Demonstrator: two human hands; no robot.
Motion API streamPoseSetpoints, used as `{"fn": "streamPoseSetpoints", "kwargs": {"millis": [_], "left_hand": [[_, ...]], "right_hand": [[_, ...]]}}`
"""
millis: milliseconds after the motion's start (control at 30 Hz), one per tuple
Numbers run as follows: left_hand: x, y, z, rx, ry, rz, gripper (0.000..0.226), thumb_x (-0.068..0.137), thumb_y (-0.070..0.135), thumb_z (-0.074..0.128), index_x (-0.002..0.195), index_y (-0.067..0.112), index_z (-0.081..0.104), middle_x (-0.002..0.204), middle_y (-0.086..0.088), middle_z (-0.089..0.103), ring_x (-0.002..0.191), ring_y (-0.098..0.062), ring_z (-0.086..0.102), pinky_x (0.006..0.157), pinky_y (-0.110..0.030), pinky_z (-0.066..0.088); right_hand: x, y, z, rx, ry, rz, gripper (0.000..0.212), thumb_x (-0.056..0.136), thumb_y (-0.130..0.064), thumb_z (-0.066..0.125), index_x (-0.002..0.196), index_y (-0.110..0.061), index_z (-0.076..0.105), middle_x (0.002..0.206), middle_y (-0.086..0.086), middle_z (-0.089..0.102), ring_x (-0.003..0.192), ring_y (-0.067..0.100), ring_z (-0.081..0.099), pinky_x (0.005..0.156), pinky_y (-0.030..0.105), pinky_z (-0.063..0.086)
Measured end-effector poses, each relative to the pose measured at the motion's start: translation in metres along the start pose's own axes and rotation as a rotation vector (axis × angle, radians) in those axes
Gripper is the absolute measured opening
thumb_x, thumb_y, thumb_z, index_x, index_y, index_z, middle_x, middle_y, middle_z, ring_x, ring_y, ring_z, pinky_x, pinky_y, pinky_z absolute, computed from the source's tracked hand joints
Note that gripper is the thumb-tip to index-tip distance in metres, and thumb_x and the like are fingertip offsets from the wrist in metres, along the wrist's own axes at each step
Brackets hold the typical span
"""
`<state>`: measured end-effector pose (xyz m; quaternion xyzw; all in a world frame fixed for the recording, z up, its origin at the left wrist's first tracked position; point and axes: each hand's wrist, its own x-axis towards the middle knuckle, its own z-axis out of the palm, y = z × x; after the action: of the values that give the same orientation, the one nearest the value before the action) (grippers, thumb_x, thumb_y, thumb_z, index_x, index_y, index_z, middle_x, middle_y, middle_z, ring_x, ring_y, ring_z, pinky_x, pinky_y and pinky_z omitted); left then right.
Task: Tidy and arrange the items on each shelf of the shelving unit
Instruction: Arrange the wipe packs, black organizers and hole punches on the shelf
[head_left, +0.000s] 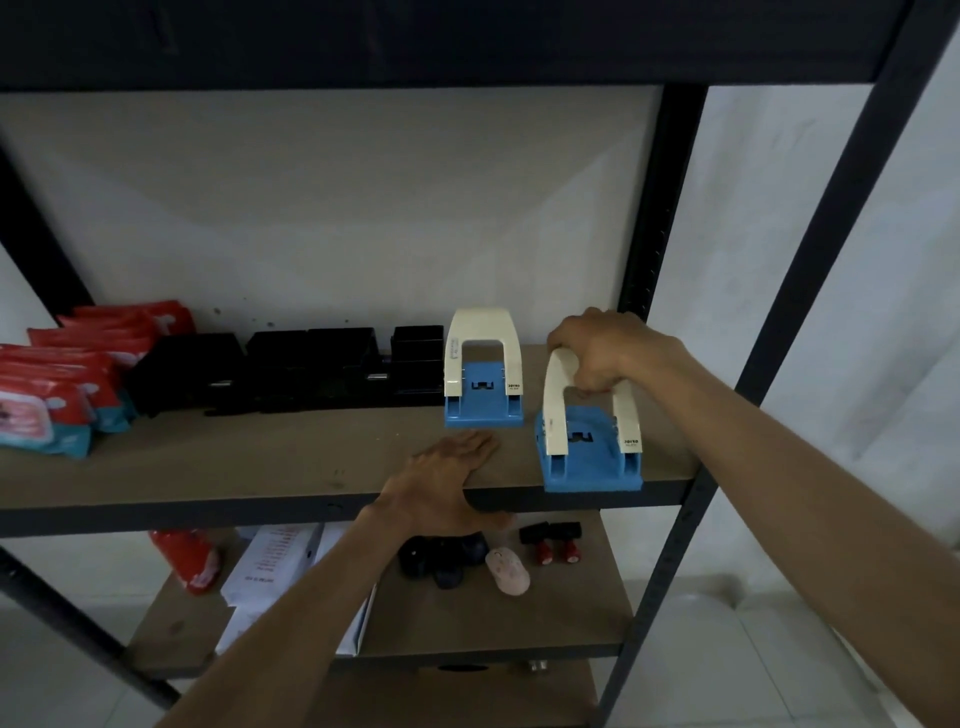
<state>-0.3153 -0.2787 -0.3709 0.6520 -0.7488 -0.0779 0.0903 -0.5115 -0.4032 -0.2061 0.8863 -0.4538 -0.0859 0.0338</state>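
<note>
The cream-handled, blue-based hole punch (589, 447) nearest the front is gripped by the right hand (605, 353), whose fingers are curled round the top of its arched lever. It stands at the right end of the brown board shelf (260, 467), with its base at the very front edge and turned a little askew. A second hole punch (483, 384) of the same cream and blue is set behind it and to the left, squared up at the end of a row of black boxy items (311, 369) (what these are cannot be told in the dim light). The coming move is judged to turn on that offset: back and slightly left, with the long axis brought parallel to its twin. The left hand (441, 483) is laid flat on the shelf's front edge, fingers straight, holding nothing, just left of the held punch. Red and teal soft packs (57, 395) are stacked at the far left.
</note>
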Motion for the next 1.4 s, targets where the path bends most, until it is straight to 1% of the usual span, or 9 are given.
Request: {"fn": "streamPoseSetpoints", "kwargs": {"millis": [267,467,667,833,967,1033,1133,1267,1400], "left_hand": [[-0.001,0.004,-0.001,-0.035,0.012,-0.039,0.086,0.088,0.079,0.039,0.158,0.033,0.016,0.165,0.012,0.013,0.15,-0.007,0.013,0.118,-0.032,0.014],[-0.002,0.008,-0.004,-0.033,0.004,-0.047,0.088,0.088,0.078,0.039,0.158,0.03,0.018,0.165,0.011,0.014,0.15,-0.008,0.013,0.119,-0.033,0.015],[-0.001,0.008,-0.004,-0.009,0.01,-0.041,0.08,0.093,0.074,0.029,0.158,0.03,0.016,0.165,0.01,0.013,0.15,-0.007,0.012,0.119,-0.03,0.012],[-0.001,0.008,-0.002,0.0,0.015,-0.026,0.08,0.093,0.074,0.027,0.158,0.03,0.015,0.165,0.011,0.012,0.15,-0.006,0.01,0.118,-0.026,0.008],[-0.001,0.007,0.001,0.006,0.024,-0.02,0.08,0.093,0.075,0.025,0.159,0.03,0.014,0.165,0.011,0.011,0.15,-0.005,0.009,0.119,-0.027,0.009],[0.0,0.008,0.001,0.013,0.024,-0.017,0.08,0.094,0.074,0.025,0.159,0.029,0.012,0.165,0.011,0.009,0.15,-0.005,0.007,0.117,-0.025,0.006],[-0.001,0.013,0.0,0.054,0.037,-0.012,0.077,0.097,0.07,0.024,0.16,0.027,0.01,0.166,0.011,0.005,0.15,-0.004,0.004,0.116,-0.022,0.002],[-0.002,0.012,0.003,0.078,0.059,-0.01,0.077,0.096,0.07,0.021,0.16,0.028,0.009,0.166,0.011,0.004,0.15,-0.003,0.003,0.114,-0.02,-0.001],[-0.002,0.01,0.004,0.085,0.057,-0.016,0.081,0.093,0.074,0.018,0.16,0.029,0.008,0.165,0.013,0.003,0.15,-0.002,0.002,0.116,-0.022,0.001]], "right_hand": [[0.03,-0.005,-0.001,0.158,0.133,0.028,0.059,0.08,-0.012,0.076,0.134,-0.025,0.059,0.126,0.006,0.058,0.113,0.025,0.057,0.089,0.034,0.046],[0.058,-0.002,0.006,0.24,0.217,0.054,0.054,0.075,-0.008,0.077,0.126,-0.023,0.065,0.121,0.004,0.064,0.108,0.026,0.062,0.082,0.031,0.044],[0.074,0.003,0.011,0.327,0.268,0.089,0.064,0.079,-0.008,0.076,0.138,-0.023,0.058,0.133,0.006,0.06,0.119,0.027,0.058,0.096,0.035,0.044],[0.076,0.02,0.01,0.533,0.181,0.062,0.071,0.077,-0.01,0.08,0.141,-0.026,0.054,0.142,0.004,0.052,0.127,0.025,0.051,0.099,0.031,0.042],[0.061,0.051,0.001,0.775,0.284,0.117,0.052,0.086,0.002,0.057,0.129,-0.026,0.064,0.142,0.006,0.053,0.13,0.018,0.051,0.103,0.028,0.043],[0.058,0.066,0.002,0.735,0.318,0.197,0.049,0.087,0.005,0.047,0.124,-0.019,0.068,0.145,0.007,0.051,0.133,0.021,0.049,0.108,0.028,0.041],[0.056,0.079,0.012,0.569,0.186,0.244,0.042,0.092,0.003,0.046,0.128,-0.007,0.066,0.145,0.012,0.052,0.133,0.026,0.048,0.109,0.029,0.04],[0.056,0.076,0.039,0.378,-0.066,0.21,0.045,0.096,-0.017,0.057,0.141,-0.016,0.055,0.139,0.009,0.056,0.121,0.026,0.055,0.096,0.031,0.048],[0.059,0.077,0.067,0.357,-0.075,0.261,0.04,0.085,-0.023,0.07,0.124,-0.021,0.062,0.12,0.006,0.063,0.103,0.024,0.062,0.092,0.035,0.054]]}}
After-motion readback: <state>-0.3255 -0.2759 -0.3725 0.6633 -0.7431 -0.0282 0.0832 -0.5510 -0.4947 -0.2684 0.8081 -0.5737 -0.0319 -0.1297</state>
